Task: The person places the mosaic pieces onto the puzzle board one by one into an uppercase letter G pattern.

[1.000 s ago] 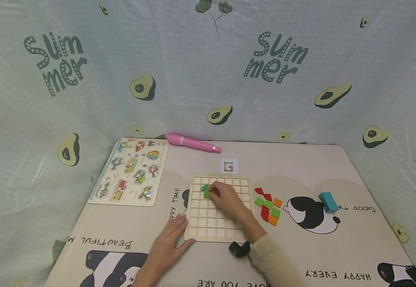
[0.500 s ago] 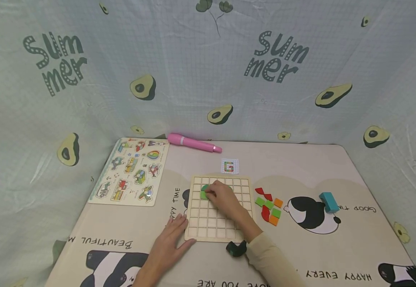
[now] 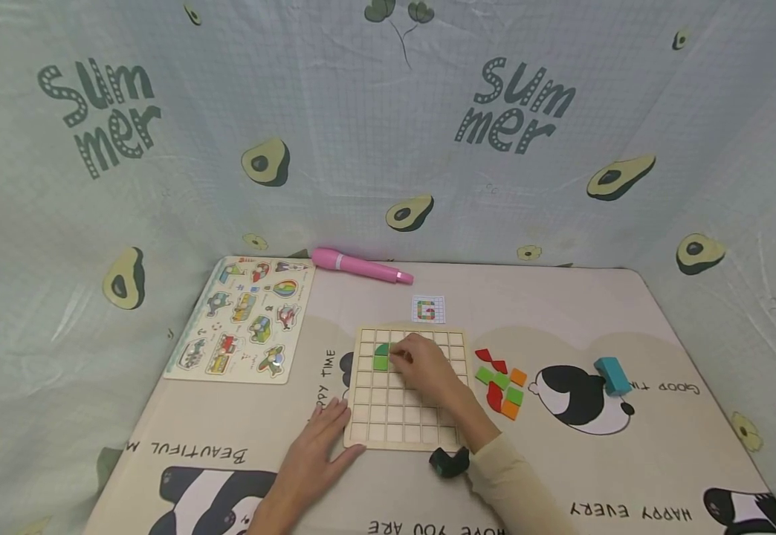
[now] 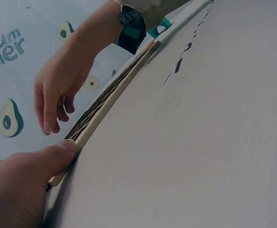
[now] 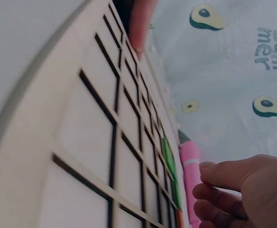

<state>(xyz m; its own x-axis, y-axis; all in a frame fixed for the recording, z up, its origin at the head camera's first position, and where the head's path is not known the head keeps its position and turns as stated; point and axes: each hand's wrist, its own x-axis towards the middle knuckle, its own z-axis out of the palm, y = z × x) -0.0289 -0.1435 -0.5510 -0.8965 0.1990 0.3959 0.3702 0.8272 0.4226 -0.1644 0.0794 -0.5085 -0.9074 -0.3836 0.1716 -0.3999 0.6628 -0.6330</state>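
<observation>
A wooden grid board (image 3: 404,448) lies on the table in the head view. Two green tiles sit in its upper left: a rounded piece (image 3: 382,348) and, directly below it, a square tile (image 3: 380,363). My right hand (image 3: 424,371) hovers just right of them with bent fingers; the right wrist view shows no piece between thumb and fingers. Part of the board is hidden behind this hand, where an orange tile (image 5: 179,218) shows in the right wrist view. Fingers spread, my left hand (image 3: 317,448) rests at the board's lower left, its thumb (image 4: 66,145) touching the edge.
Loose red, green and orange tiles (image 3: 502,380) lie right of the board. Behind it is a small pattern card (image 3: 428,310). A pink marker-shaped stick (image 3: 363,267), a picture puzzle board (image 3: 244,323) and a teal block (image 3: 612,376) stand farther out.
The green square tile has shifted left and settled below the rounded one. My right hand first moved left with it, then drew back slightly right, off the tile. My left hand has stayed still.
</observation>
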